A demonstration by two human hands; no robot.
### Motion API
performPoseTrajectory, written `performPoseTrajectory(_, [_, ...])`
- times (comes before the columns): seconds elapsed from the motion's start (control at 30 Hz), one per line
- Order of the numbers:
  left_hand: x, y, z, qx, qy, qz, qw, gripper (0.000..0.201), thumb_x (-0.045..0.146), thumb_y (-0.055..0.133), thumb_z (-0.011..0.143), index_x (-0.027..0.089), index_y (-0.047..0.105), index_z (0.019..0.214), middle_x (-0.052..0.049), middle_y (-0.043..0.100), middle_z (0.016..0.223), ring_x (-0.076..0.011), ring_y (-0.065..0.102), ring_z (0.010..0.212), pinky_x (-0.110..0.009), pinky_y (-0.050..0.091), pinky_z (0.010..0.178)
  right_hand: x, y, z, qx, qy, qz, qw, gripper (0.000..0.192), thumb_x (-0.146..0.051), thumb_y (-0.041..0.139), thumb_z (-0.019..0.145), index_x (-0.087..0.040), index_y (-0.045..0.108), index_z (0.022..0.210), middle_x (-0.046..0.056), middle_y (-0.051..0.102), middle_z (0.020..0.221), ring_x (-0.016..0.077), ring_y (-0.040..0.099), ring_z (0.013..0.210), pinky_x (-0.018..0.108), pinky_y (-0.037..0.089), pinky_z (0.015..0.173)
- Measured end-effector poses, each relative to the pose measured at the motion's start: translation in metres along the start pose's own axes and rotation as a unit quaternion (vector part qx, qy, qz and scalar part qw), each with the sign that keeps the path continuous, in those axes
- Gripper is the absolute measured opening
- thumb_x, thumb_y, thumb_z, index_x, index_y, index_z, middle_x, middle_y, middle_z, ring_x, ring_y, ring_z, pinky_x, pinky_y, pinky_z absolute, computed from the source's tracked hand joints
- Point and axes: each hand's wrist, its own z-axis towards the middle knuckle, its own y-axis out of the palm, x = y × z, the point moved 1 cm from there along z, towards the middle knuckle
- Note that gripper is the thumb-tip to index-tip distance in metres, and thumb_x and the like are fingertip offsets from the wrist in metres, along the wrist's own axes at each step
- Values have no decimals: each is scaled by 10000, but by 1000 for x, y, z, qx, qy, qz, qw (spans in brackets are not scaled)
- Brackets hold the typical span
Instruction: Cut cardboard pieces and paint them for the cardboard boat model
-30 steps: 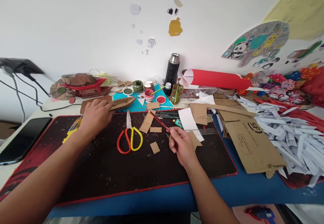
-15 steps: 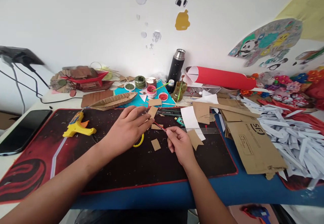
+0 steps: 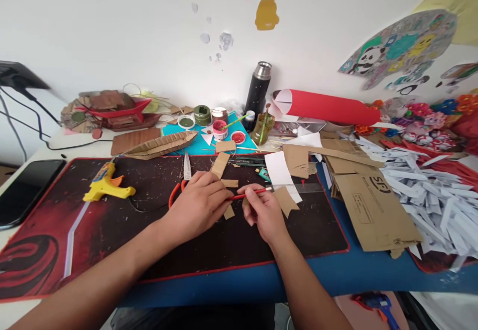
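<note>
A thin red pencil (image 3: pixel 242 196) lies crosswise between my two hands over the dark desk mat. My right hand (image 3: pixel 263 210) pinches it between thumb and fingers, its pale end pointing right. My left hand (image 3: pixel 203 200) has its fingers bent together at the pencil's other end, which they hide. Beneath and around the left hand are a cardboard strip (image 3: pixel 220 165), a smaller strip (image 3: pixel 230 183) and a partly covered cardboard piece (image 3: pixel 229 212). Scissors (image 3: pixel 187 165) with red handles lie partly under the left hand.
A yellow glue gun (image 3: pixel 106 183) and a phone (image 3: pixel 28 190) are at left. Behind stand paint jars (image 3: pixel 202 116), a cardboard boat hull (image 3: pixel 160 145) and a black flask (image 3: pixel 258 88). A flattened carton (image 3: pixel 373 210) and heaped paper strips (image 3: pixel 440 200) lie at right.
My left hand has come down from the cardboard strip to the pencil, its fingers more bent. The pencil has turned closer to level, its pale end now showing past my right hand. The view has shifted slightly.
</note>
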Motion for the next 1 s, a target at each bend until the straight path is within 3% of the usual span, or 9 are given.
performPoseTrajectory(0.07, [1, 3, -1, 13, -12, -27, 999, 179, 270, 590, 1116, 208, 754, 1150, -59, 799, 1002, -255, 652, 987, -424, 491, 905, 1, -1, 1, 30, -6, 10, 999, 539, -714, 854, 877, -185, 751, 860, -58, 557, 494, 77, 423, 367, 207, 285, 386])
performPoseTrajectory(0.17, [-5, 5, -9, 35, -86, -43, 995, 243, 381, 630, 1102, 224, 712, 1269, -80, 782, 1094, -275, 674, 1037, -439, 508, 937, -3, -5, 4, 111, -26, 48, 992, 578, -737, 887, 824, -196, 692, 763, -82, 477, 459, 73, 397, 358, 205, 285, 379])
performPoseTrajectory(0.27, [-9, 11, -21, -5, -151, -22, 988, 356, 509, 689, 1054, 212, 677, 1250, -103, 752, 1152, -322, 673, 1087, -474, 520, 944, -8, -7, 5, 160, -41, 71, 984, 575, -722, 907, 809, -199, 673, 755, -94, 441, 458, 64, 376, 355, 199, 278, 376])
performPoseTrajectory(0.4, [-1, 27, -30, -87, -138, -4, 987, 487, 563, 803, 957, 207, 676, 1265, -124, 735, 1216, -361, 648, 1158, -518, 523, 988, -8, -6, 4, 151, -29, 53, 987, 596, -770, 869, 817, -202, 691, 788, -79, 472, 462, 79, 394, 353, 209, 278, 358])
performPoseTrajectory(0.5, [1, 34, -30, -116, -127, -4, 985, 355, 448, 812, 965, 203, 705, 1198, -114, 721, 1176, -354, 640, 1149, -523, 521, 995, -6, -6, 3, 137, -13, 35, 990, 604, -788, 842, 825, -195, 736, 848, -49, 541, 492, 92, 424, 364, 218, 259, 359])
performPoseTrajectory(0.67, [-14, 31, -28, -119, -136, -39, 983, 242, 339, 751, 1004, 221, 738, 1215, -94, 713, 1163, -327, 631, 1107, -493, 529, 963, -6, -5, 4, 117, -10, 22, 993, 597, -781, 824, 838, -190, 752, 878, -7, 633, 583, 102, 468, 385, 231, 243, 373])
performPoseTrajectory(0.9, [-28, 30, -23, -153, -126, -47, 979, 332, 378, 829, 968, 197, 726, 1227, -87, 719, 1158, -314, 635, 1092, -471, 528, 955, 4, -5, 4, 98, -42, -15, 994, 620, -782, 837, 849, -211, 635, 718, -87, 437, 472, 90, 454, 358, 216, 305, 389])
performPoseTrajectory(1.0, [-28, 34, -25, -137, -125, -42, 982, 382, 438, 838, 963, 190, 722, 1230, -93, 722, 1147, -323, 638, 1087, -474, 523, 938, 6, -4, 0, 92, -40, -43, 994, 601, -777, 807, 885, -201, 686, 764, -70, 496, 463, 96, 479, 353, 217, 339, 392])
